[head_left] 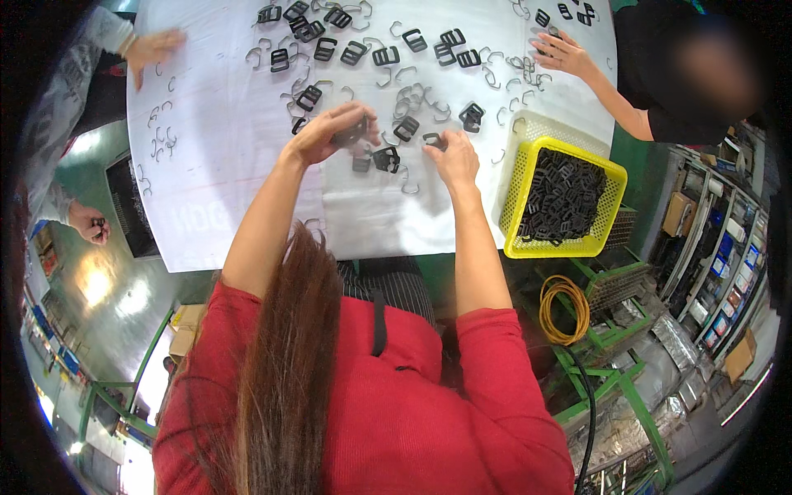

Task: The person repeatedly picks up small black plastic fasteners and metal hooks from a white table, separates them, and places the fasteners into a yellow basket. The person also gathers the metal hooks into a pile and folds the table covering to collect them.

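My left hand (332, 132), slightly blurred, is curled around a dark piece that looks like a black buckle (352, 132). Thumb and fingers of my right hand (456, 161) pinch another black buckle (432, 140) just above the white table (363, 223). Between the two hands lie loose black buckles, one upright-looking frame (406, 128) and another (386, 159) nearer me. Bent silvery wire clips (412, 101) are scattered just beyond. A further black buckle (471, 116) rests past my right fingers.
A yellow basket (511, 223) full of black buckles stands at the table's right edge. More buckles (325, 49) and clips spread across the far side. Co-workers' hands reach in at the far left (153, 51) and far right (565, 56). A coiled orange hose (564, 309) hangs below right.
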Demonstrator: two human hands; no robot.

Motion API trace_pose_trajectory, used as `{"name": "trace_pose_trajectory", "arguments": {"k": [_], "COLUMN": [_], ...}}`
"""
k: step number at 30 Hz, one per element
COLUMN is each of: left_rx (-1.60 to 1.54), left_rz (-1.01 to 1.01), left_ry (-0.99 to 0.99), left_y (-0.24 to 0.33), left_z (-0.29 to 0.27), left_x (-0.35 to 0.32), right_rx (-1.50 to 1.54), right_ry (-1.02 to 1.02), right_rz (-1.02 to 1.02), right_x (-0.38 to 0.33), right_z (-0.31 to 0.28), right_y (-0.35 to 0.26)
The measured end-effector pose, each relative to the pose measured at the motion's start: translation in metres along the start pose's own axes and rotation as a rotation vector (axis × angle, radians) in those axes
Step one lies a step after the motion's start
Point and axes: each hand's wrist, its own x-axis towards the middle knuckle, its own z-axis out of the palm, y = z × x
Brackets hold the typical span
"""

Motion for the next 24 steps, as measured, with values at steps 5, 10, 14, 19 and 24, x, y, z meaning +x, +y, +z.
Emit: {"name": "trace_pose_trajectory", "arguments": {"k": [5,10,14,19,24], "left_rx": [0.392,1.555,1.601,0.886,0.423], "left_rz": [0.014,0.272,0.214,-0.01,-0.044], "left_ry": [0.262,0.675,0.575,0.275,0.156], "left_y": [-0.024,-0.059,-0.062,-0.03,-0.019], "left_z": [0.012,0.056,0.059,0.051,0.057], "left_x": [0.047,0.065,0.067,0.048,0.047], "right_rx": [0.517,0.086,0.015,0.997,1.358], "right_ry": [0.045,0.072,0.034,-0.106,-0.104], "right_rz": [0.22,0.213,0.19,0.433,0.502], "right_x": [0.014,0.047,0.054,0.029,0.004], "right_z": [-0.026,-0.051,-0.058,-0.081,-0.097], "right_y": [0.021,0.02,0.02,0.045,0.052]}}
